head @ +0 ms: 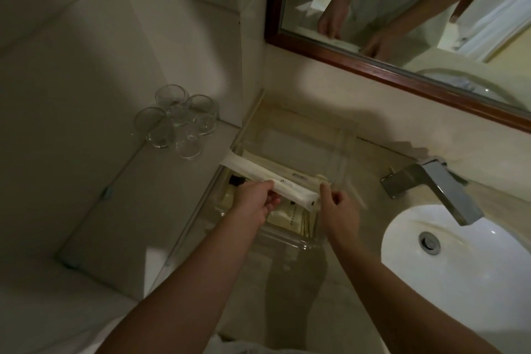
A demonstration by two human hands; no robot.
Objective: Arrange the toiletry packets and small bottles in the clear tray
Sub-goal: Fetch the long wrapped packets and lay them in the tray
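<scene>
A clear tray (343,149) stands on the counter in the corner below the mirror. Over it my left hand (257,202) grips a long white packet (258,171) that lies slantwise, its far end past the tray's left rim. Beside the packet's near end is my right hand (336,205), fingers curled and pinching; whether it touches the packet is unclear. Under the long packet, cream flat packets (287,217) lie in the tray. A small bottle with a black cap (237,181) shows at the tray's left side, partly hidden.
Several upturned glasses (175,121) cluster on the tiled ledge at the left. A metal faucet (434,187) and a white sink (459,256) lie to the right. A wood-framed mirror (373,66) hangs above and reflects my hands.
</scene>
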